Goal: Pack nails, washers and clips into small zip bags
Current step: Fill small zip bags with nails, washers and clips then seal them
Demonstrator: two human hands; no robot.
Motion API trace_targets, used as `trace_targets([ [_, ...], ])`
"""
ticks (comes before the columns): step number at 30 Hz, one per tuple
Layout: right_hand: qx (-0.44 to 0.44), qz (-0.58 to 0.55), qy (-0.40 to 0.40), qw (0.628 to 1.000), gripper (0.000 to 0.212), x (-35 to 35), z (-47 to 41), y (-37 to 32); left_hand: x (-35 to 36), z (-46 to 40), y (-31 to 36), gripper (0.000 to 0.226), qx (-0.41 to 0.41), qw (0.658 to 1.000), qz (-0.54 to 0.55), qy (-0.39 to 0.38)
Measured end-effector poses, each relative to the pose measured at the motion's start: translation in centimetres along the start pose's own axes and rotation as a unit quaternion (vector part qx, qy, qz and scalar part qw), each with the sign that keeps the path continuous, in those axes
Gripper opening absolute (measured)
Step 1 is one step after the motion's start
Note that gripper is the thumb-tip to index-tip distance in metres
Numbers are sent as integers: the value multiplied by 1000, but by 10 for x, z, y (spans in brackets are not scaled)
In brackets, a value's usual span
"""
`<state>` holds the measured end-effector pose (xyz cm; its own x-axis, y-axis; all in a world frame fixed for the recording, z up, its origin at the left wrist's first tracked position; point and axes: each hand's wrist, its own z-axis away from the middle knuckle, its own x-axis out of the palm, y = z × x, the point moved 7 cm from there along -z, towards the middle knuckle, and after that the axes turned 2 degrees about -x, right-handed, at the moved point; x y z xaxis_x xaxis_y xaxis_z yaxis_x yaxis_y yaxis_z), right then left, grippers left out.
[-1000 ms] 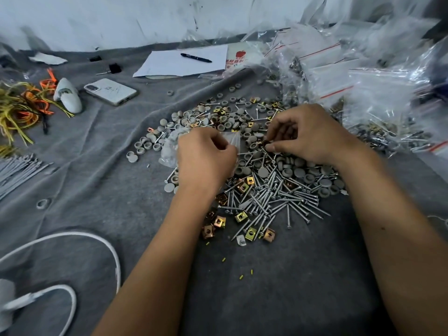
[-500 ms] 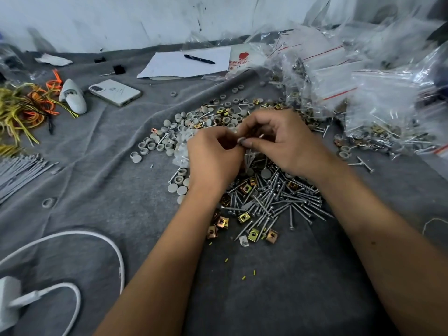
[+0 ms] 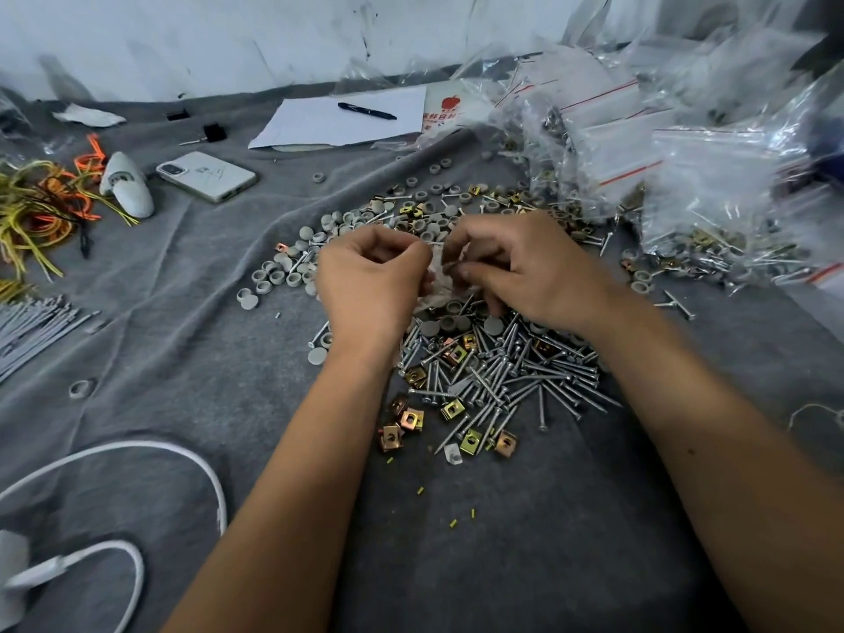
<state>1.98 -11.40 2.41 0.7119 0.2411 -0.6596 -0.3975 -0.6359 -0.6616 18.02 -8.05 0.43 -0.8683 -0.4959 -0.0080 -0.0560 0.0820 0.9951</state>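
Nearest the front edge of the grey cloth-covered surface (image 3: 502, 564) lie a few loose clips (image 3: 411, 420), brass-coloured and square, at the fringe of the heap. Just beyond them the nails (image 3: 516, 381) are piled thick, and past those the grey washers (image 3: 292, 267) spread toward the far edge; all three sorts sit within one short reach, which seems the point of heaping them mid-surface.

Over the heap both hands are raised. The left hand (image 3: 370, 285) has its grip closed on one side of a small clear bag (image 3: 438, 276), fingers curled round the plastic, likely to keep its mouth open. The right hand (image 3: 525, 267) meets it from the other side, fingertips pinched at the bag; whether they hold a part or only the plastic, I cannot tell. The step looks like feeding pieces into the bag.

Toward the far right corner, filled bags (image 3: 712, 207) are stacked out of the way. At the far left rest a phone (image 3: 205, 175) and coloured wires (image 3: 36, 207); a pen (image 3: 366, 111) lies on paper (image 3: 329, 125).
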Motion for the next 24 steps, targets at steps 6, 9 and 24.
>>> trace_targets([
  [6,-4,73,43,996,27,-2,-2,-1,-4,2,11,16,68,996,-54,30],
  [9,10,30,62,998,28,-3,-2,-1,-4,3,9,17,60,995,-76,39],
  [24,-20,150,-126,980,23,16,-2,0,-16,-1,5,12,63,989,-70,110],
])
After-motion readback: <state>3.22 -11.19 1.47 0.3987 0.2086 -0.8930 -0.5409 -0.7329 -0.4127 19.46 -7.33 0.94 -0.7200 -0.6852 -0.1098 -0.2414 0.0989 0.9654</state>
